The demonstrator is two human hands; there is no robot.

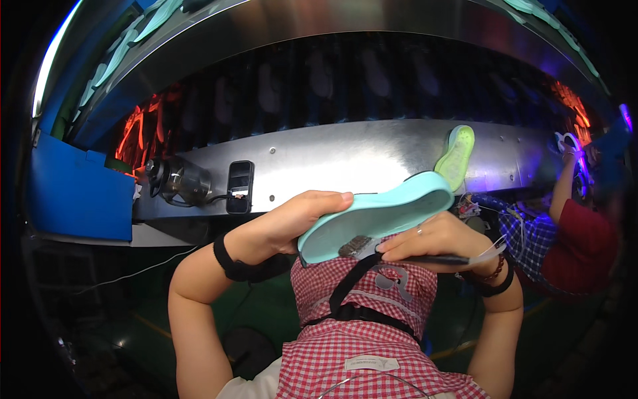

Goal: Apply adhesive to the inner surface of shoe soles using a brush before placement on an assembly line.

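A turquoise shoe sole (389, 204) is tilted up in front of my chest, its hollow inner side facing me. My left hand (312, 211) grips it near its left end, with the thumb along the upper rim. In my right hand (432, 239) is a brush with a dark handle (442, 259); its dark bristles (355, 246) are at the inside of the sole, near the lower rim. The fingers hide part of the brush. Just beyond the turquoise sole, a yellow-green sole (456, 157) lies on the metal ledge (372, 149).
On the ledge at left are a phone (240, 187) and a dark, shiny cylindrical device (186, 181). Behind the ledge, a dark conveyor (319, 76) carries dim sole shapes. A blue panel (80, 189) stands far left. At right, a co-worker in a red sleeve (579, 233) reaches forward.
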